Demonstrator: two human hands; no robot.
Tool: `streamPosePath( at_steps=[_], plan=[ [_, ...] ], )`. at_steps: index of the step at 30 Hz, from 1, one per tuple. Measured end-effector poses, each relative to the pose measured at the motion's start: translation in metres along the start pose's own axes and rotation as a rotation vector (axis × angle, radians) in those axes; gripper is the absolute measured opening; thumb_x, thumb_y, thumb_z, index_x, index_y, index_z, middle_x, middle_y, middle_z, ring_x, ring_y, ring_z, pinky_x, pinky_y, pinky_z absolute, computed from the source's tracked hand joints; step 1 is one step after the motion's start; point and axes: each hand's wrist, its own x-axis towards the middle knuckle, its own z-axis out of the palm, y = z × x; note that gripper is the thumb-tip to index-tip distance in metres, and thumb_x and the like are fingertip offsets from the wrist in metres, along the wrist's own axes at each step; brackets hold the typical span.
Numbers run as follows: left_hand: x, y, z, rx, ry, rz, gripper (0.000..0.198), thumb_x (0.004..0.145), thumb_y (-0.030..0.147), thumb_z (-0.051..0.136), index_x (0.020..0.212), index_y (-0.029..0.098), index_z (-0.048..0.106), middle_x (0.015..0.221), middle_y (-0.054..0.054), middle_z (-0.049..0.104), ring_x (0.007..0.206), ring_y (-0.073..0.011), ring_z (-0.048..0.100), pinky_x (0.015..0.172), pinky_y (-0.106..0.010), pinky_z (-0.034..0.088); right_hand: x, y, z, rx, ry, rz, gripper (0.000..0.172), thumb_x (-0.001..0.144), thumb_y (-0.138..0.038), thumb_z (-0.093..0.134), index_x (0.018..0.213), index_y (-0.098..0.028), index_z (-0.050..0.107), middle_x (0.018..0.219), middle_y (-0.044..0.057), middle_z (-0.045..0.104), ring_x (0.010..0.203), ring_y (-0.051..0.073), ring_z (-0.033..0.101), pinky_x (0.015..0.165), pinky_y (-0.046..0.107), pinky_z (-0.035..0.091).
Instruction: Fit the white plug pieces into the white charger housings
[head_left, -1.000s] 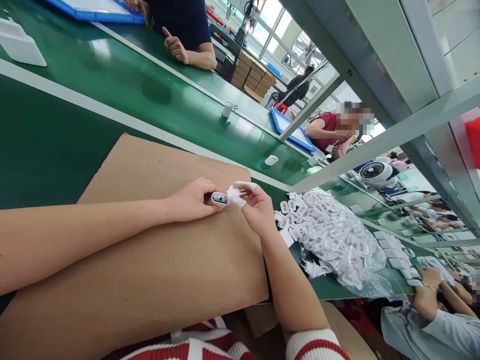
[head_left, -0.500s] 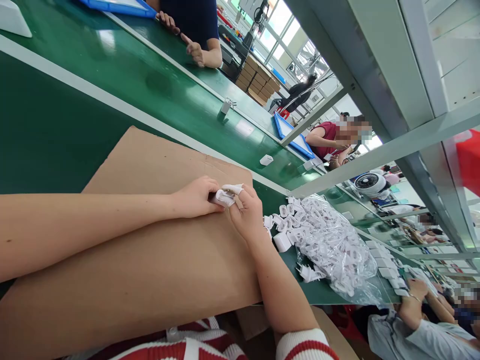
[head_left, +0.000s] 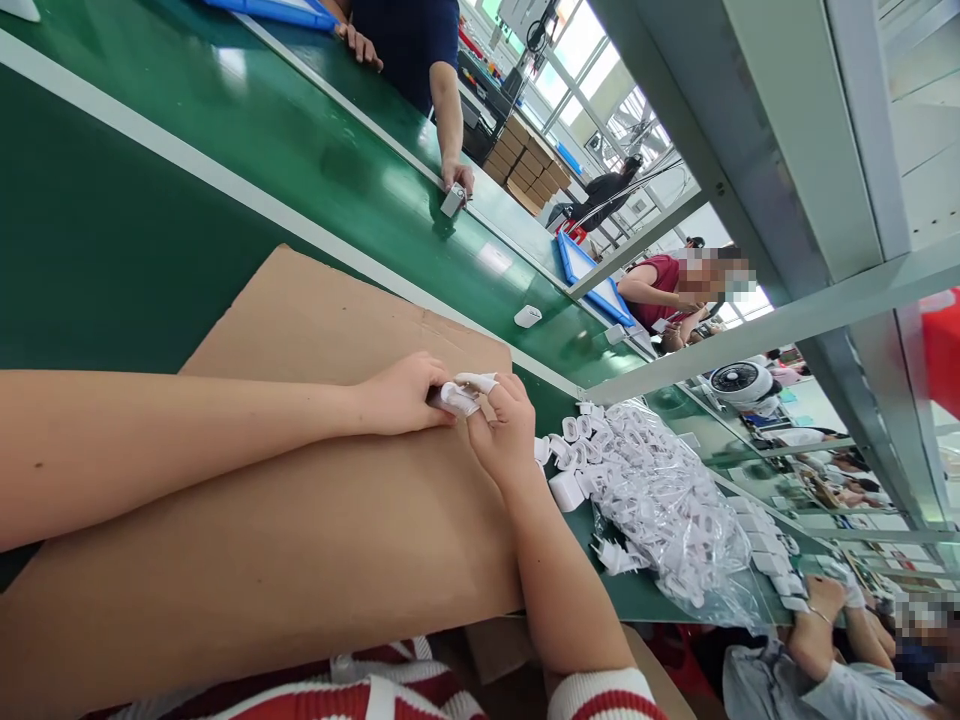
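Over the cardboard sheet, both my hands meet at a small white charger part, mostly hidden by fingers. My left hand is closed on it, thumb and fingertips pinching it from the left. From the right, my right hand has its thumb and forefinger bent round the same part. White coverings sit on those right fingertips and blend with the part, so its exact outline is unclear. Just right of my right hand, white charger housings lie loose beside a clear plastic bag full of similar white pieces.
Beyond the cardboard runs a green conveyor belt carrying a white charger. Across it, a co-worker's hand grips another charger. A metal frame slants overhead at right. White boxes and another person's arms are at lower right.
The co-worker across the belt has reached out and taken hold of the charger there. My hands keep their hold on the part, and the view has shifted slightly.
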Motion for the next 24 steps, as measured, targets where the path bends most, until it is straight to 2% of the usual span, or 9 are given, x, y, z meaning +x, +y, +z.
streamPosePath(
  at_steps=[4,9,16,18,20,22,24],
  plan=[
    [0.0,0.0,-0.001,0.016,-0.004,-0.018,0.027,0.076,0.046,0.073,0.071,0.02,0.067,0.081,-0.006,0.064,0.091,-0.027,0.057,0.077,-0.035,0.044,0.0,0.001,-0.001,0.025,0.068,-0.024,0.033,0.087,-0.009,0.056,0.112,-0.024,0.071,0.099,0.006,0.072,0.094,0.023,0.062,0.086,0.036,0.05],
    [-0.001,0.001,0.0,-0.021,0.018,-0.007,0.025,0.075,0.042,0.072,0.068,0.019,0.065,0.08,-0.005,0.065,0.09,-0.0262,0.057,0.077,-0.035,0.044,0.003,0.001,-0.002,-0.042,-0.002,-0.017,0.029,0.084,-0.009,0.057,0.104,-0.023,0.071,0.091,0.005,0.07,0.094,0.024,0.061,0.096,0.041,0.048],
    [0.0,0.001,-0.001,-0.011,0.018,0.003,0.024,0.076,0.04,0.071,0.066,0.019,0.064,0.076,-0.004,0.061,0.086,-0.0245,0.056,0.074,-0.034,0.043,0.013,-0.007,-0.01,-0.059,-0.13,-0.022,0.029,0.078,-0.005,0.052,0.094,-0.023,0.068,0.081,0.002,0.065,0.078,0.019,0.059,0.11,0.042,0.044],
    [0.0,0.001,-0.001,-0.004,0.015,0.004,0.023,0.076,0.041,0.07,0.069,0.019,0.066,0.077,-0.004,0.062,0.086,-0.0247,0.056,0.074,-0.035,0.043,0.015,-0.009,-0.013,-0.069,-0.145,-0.019,0.032,0.075,-0.003,0.051,0.094,-0.024,0.068,0.082,0.001,0.065,0.078,0.019,0.059,0.103,0.038,0.048],
    [0.0,0.0,-0.001,0.0,0.015,0.005,0.024,0.077,0.042,0.07,0.07,0.019,0.067,0.078,-0.004,0.062,0.087,-0.025,0.056,0.075,-0.035,0.043,0.018,-0.013,-0.015,-0.125,-0.173,-0.004,0.032,0.074,-0.003,0.051,0.092,-0.024,0.068,0.083,0.002,0.065,0.079,0.019,0.059,0.085,0.032,0.05],
    [0.001,0.0,0.0,-0.003,0.016,0.007,0.024,0.077,0.042,0.07,0.071,0.019,0.068,0.079,-0.005,0.063,0.088,-0.0255,0.056,0.075,-0.035,0.043,0.019,-0.016,-0.017,-0.21,-0.204,0.001,0.029,0.073,-0.003,0.052,0.087,-0.024,0.066,0.082,0.002,0.064,0.077,0.019,0.058,0.068,0.028,0.044],
    [0.001,0.0,0.0,-0.011,0.017,0.005,0.024,0.076,0.042,0.07,0.07,0.019,0.067,0.079,-0.005,0.063,0.091,-0.0261,0.056,0.077,-0.035,0.044,0.02,-0.018,-0.019,-0.265,-0.222,-0.006,0.026,0.072,-0.003,0.052,0.081,-0.023,0.064,0.079,0.002,0.063,0.072,0.018,0.055,0.06,0.028,0.036]
  ],
)
